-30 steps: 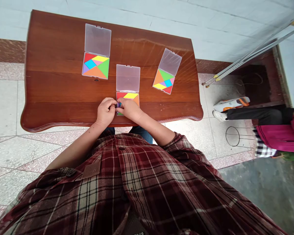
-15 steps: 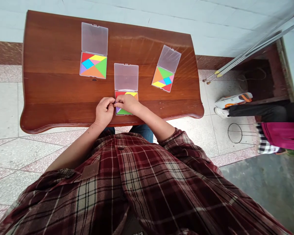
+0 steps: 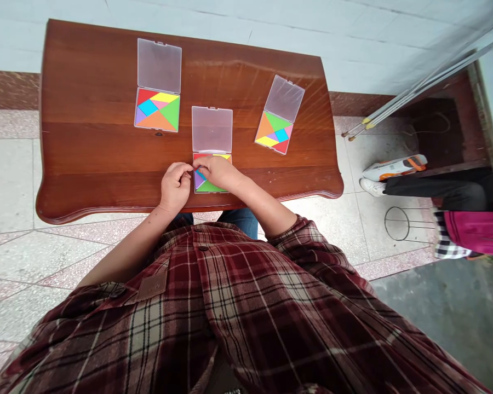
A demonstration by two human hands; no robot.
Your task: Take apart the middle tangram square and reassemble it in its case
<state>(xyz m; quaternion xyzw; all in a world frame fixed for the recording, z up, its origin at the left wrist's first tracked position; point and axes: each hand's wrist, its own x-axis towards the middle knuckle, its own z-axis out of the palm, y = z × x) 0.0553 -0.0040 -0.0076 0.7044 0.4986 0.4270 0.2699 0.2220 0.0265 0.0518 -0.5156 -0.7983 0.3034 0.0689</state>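
In front of me on the wooden table, a clear plastic case [image 3: 212, 129] lies with its lid folded back. Tangram pieces fill its lower half; red, yellow, green [image 3: 212, 186], purple [image 3: 199, 180] and part of a blue piece [image 3: 199, 172] show. My right hand [image 3: 218, 172] reaches over this half and covers its middle, thumb and fingers bent down at the red and blue pieces near the left side. Beside the case's left edge is my left hand [image 3: 176, 186], its fingers curled in a pinch close to my right fingertips. Anything held in either hand is hidden.
Two more opened tangram cases with coloured pieces lie on the table [image 3: 94, 109]: one at back left [image 3: 159, 68], one tilted at right [image 3: 285, 98]. Right of the table are crutches [image 3: 378, 120], a white-and-orange bag [image 3: 394, 167], a wire frame and a person's leg [image 3: 419, 186].
My right hand has shifted slightly up and its fingers have parted a little, so more of the purple and blue pieces shows. My left hand has stayed nearly still.
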